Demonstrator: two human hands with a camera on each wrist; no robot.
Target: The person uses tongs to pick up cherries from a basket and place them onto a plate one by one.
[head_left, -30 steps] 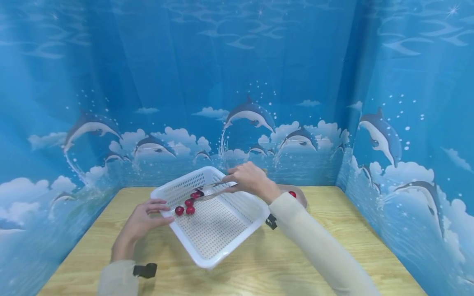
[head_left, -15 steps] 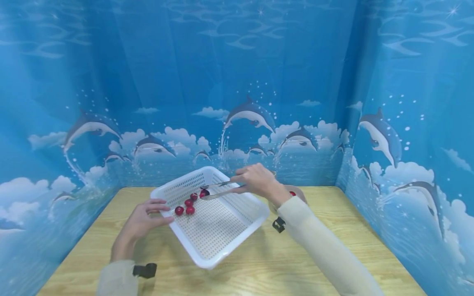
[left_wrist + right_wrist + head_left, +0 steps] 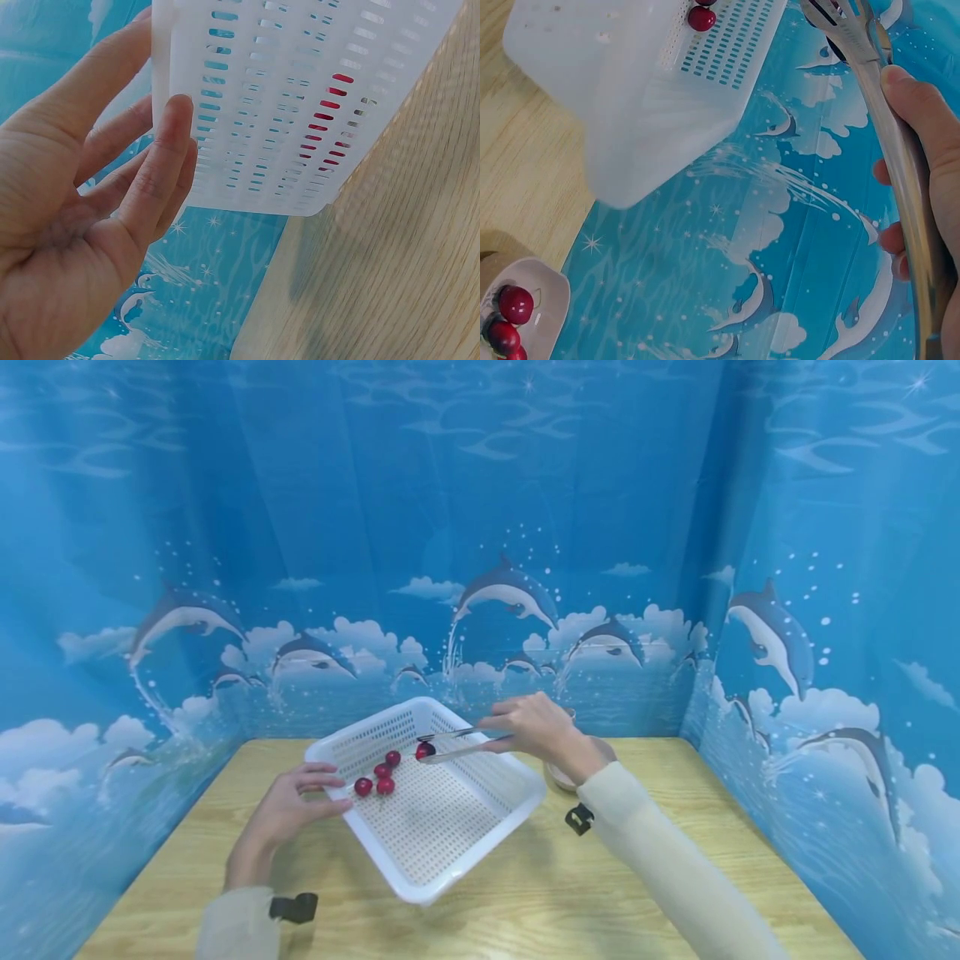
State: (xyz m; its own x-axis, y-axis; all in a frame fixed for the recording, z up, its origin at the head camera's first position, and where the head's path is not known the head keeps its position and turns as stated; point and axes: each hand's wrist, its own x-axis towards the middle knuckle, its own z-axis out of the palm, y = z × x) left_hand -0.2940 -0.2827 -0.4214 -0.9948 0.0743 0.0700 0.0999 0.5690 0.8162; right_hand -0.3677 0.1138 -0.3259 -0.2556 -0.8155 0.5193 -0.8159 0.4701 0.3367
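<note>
A white plastic basket [image 3: 442,827] with perforated walls sits tilted toward the viewer on the table. My left hand [image 3: 296,806] grips its left rim, fingers and thumb on either side of the wall [image 3: 247,112]. In my right hand [image 3: 536,727] are metal tongs [image 3: 889,127], reaching over the basket from the right. Between the tong tips is a dark red cherry [image 3: 425,750], above the basket floor. Several other cherries [image 3: 385,786] lie grouped in the basket's left corner, near my left fingers.
Beyond my right wrist stands a small pale bowl [image 3: 551,289], mostly hidden in the head view. Several cherries [image 3: 516,305] lie in it. Wood-grain table [image 3: 480,927] surrounds the basket, with a blue dolphin-print curtain [image 3: 420,527] behind and at both sides.
My right hand and the tongs have moved right, drawing one cherry away from the group in the basket. My left hand and the basket have stayed put.
</note>
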